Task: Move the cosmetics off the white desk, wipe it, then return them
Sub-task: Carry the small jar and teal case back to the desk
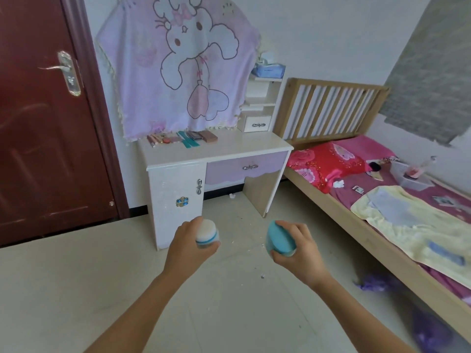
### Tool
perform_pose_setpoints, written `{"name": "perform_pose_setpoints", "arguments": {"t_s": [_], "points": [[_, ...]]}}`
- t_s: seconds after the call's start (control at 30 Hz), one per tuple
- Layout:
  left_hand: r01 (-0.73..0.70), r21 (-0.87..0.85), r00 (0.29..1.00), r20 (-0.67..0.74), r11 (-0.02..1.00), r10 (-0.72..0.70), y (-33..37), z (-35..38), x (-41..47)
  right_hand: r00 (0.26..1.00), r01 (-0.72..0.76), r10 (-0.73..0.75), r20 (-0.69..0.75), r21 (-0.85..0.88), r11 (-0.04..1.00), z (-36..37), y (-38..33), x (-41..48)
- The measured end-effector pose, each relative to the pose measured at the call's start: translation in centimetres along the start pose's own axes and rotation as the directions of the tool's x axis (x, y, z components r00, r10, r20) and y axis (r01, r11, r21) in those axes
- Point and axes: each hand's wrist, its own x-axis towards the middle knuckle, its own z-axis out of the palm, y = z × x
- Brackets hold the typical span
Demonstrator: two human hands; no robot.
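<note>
Overhead, from the head view, a small bedroom is seen, floored with pale tiled floor point(76, 289) on which white crumbs are scattered. A white desk point(216, 151) with a lilac drawer point(244, 166) is set against the back wall, between a dark red door point(38, 123) and a wooden bed point(377, 240). A pink cloth point(178, 67) printed with a cartoon rabbit is hung above the desk, its fringe reaching the desktop. A small shelf unit point(262, 103) is stood on the desk's back right corner, with a blue tissue pack point(269, 70) on top.

A row of cosmetics point(182, 138), flat palettes, tubes and teal strips, is laid along the back left of the desktop, just under the cloth. Two more are held in the air over the floor, well apart from the desk. A white jar point(207, 234) with a blue band is gripped upright by the left hand point(190, 240), fingers curled round it. A teal jar point(280, 238) is gripped tilted by the right hand point(298, 247), thumb beneath and fingers wrapped over its far side.

White desktop is seen in front of the row and to its right, up to the front edge. The desk's right end is placed just beside the bed's slatted headboard point(328, 110). A stretch of floor lies between the hands and the desk. On the bed, a red pillow point(328, 161), a yellow towel point(413, 225) and a clear box point(413, 177) are spread.
</note>
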Motion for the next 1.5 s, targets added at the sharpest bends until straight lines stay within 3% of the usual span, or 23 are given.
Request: {"name": "perform_pose_setpoints", "arguments": {"t_s": [0.33,0.8,1.03,1.27,1.4,1.5], "points": [[0.062,0.041,0.997,0.052,0.997,-0.064,-1.3,8.6,9.9,0.996,-0.078,0.076,0.054,0.025,0.997,1.2,10.2,9.7],[0.2,-0.019,0.96,-0.194,0.98,-0.2,3.5,18.8,28.0,0.988,0.024,-0.045,0.146,0.138,0.99,-1.5,21.3,31.8],[0.33,0.008,0.917,-0.24,0.944,-0.319,-2.1,19.4,34.3,0.965,0.058,-0.095,0.246,0.157,0.986,3.4,23.1,40.7],[0.331,-0.018,0.914,-0.24,0.943,-0.326,-6.4,17.3,45.8,0.959,0.096,-0.129,0.253,0.137,0.986,7.1,21.5,53.2],[0.308,-0.004,0.927,-0.225,0.952,-0.301,-8.1,16.6,51.8,0.981,0.045,-0.078,0.176,0.185,0.982,9.2,20.6,59.1],[0.351,-0.026,0.918,-0.186,0.936,-0.349,-9.6,17.5,53.8,0.979,-0.009,-0.027,0.204,0.176,0.984,11.5,21.5,61.0]]}}
